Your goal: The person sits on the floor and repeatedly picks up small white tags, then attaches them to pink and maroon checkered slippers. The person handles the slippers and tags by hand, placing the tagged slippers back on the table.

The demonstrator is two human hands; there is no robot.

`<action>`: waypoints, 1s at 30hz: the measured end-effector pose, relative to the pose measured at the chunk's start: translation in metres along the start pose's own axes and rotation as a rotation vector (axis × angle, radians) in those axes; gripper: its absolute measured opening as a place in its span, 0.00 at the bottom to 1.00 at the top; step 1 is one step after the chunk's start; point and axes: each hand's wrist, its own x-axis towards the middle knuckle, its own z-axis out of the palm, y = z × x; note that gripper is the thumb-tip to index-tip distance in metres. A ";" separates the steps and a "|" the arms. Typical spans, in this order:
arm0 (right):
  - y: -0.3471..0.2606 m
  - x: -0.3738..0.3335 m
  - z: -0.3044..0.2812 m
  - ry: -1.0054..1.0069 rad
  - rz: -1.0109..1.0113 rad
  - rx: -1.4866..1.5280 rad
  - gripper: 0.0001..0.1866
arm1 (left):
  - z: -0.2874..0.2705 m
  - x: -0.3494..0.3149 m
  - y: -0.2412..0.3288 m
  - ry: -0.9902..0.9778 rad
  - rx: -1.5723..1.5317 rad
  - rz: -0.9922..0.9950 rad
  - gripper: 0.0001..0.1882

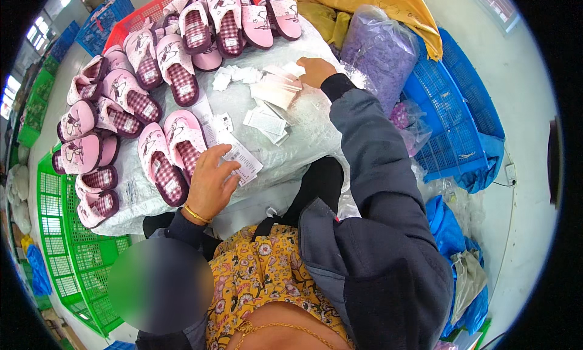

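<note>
A pair of pink slippers (164,149) with checked plum insoles lies on the plastic-wrapped table in front of me. Beside it, my left hand (212,183) is spread over the printed paper labels (240,152), fingers apart and nothing in them. Farther right, my right hand (319,72) reaches to the far edge of a pile of small paper tags (276,92). Its fingers are bent and pinch a white tag (293,69). More white tags (266,122) lie loose nearer to me. Crumpled white paper pieces (234,75) sit to the left of the pile.
Many more pink slippers (130,89) crowd the table's left and far sides, some stacked. At left stands a green basket (79,253); a red crate (143,19) is behind. On the right are a bag of purple pieces (379,58) and blue crates (446,107).
</note>
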 end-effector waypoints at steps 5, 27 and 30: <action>-0.010 0.008 0.000 -0.102 0.052 -0.104 0.25 | 0.003 -0.005 -0.002 -0.018 -0.037 -0.025 0.14; -0.122 -0.167 -0.069 0.530 -0.410 0.392 0.09 | 0.017 0.113 0.036 0.194 0.219 0.353 0.15; -0.108 -0.192 -0.059 0.714 -0.273 0.490 0.10 | 0.038 0.119 0.027 0.102 0.057 0.242 0.08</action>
